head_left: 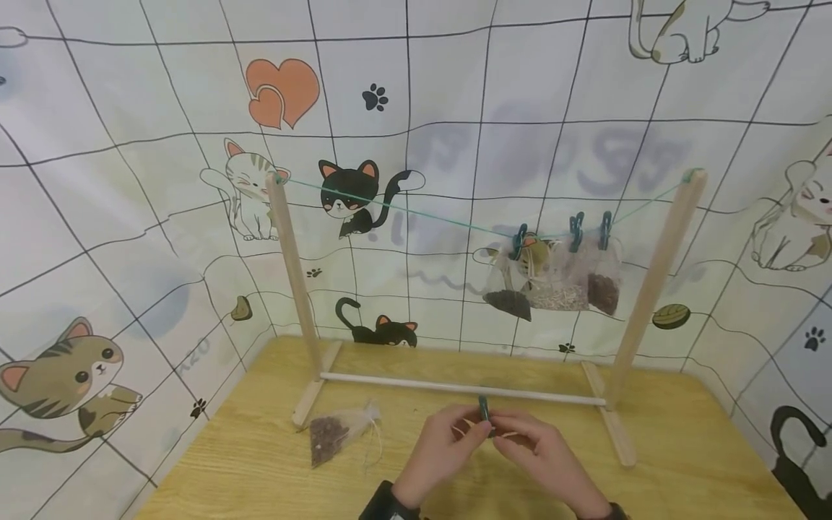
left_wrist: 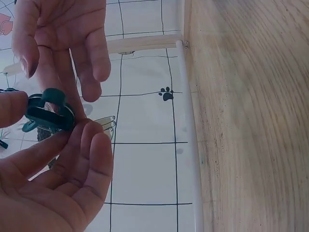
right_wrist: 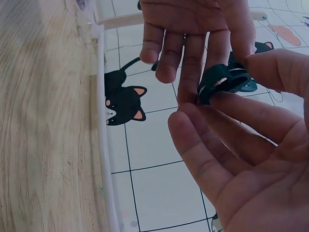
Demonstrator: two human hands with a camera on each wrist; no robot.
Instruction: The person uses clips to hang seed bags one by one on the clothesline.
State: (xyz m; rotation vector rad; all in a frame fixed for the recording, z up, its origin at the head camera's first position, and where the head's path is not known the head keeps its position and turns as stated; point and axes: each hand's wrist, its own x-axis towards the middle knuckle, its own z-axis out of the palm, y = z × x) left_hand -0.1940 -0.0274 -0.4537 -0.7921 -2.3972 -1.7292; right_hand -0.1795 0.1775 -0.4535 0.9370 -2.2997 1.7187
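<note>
A dark green clothes peg (head_left: 484, 407) is between the two hands above the table. My left hand (head_left: 448, 442) pinches it between thumb and fingers. The right hand (head_left: 538, 449) meets it from the other side, its fingertips touching the peg (right_wrist: 224, 79); in the left wrist view the right thumb (left_wrist: 26, 55) stands apart from it. To the left on the table lies a sheer drawstring bag (head_left: 329, 438) with reddish-brown contents. Three similar bags hang behind, one with dark contents (head_left: 510, 303), one with pale bits (head_left: 557, 296), one with brown pieces (head_left: 603, 292).
A green line (head_left: 416, 213) runs between two wooden posts (head_left: 295, 278), with several pegs (head_left: 575, 231) clipping the bags to it. A white rod (head_left: 455, 388) joins the stand's feet (head_left: 617, 437) low over the wooden table (head_left: 240, 462). A cat-print sheet (head_left: 442, 87) surrounds the back and sides.
</note>
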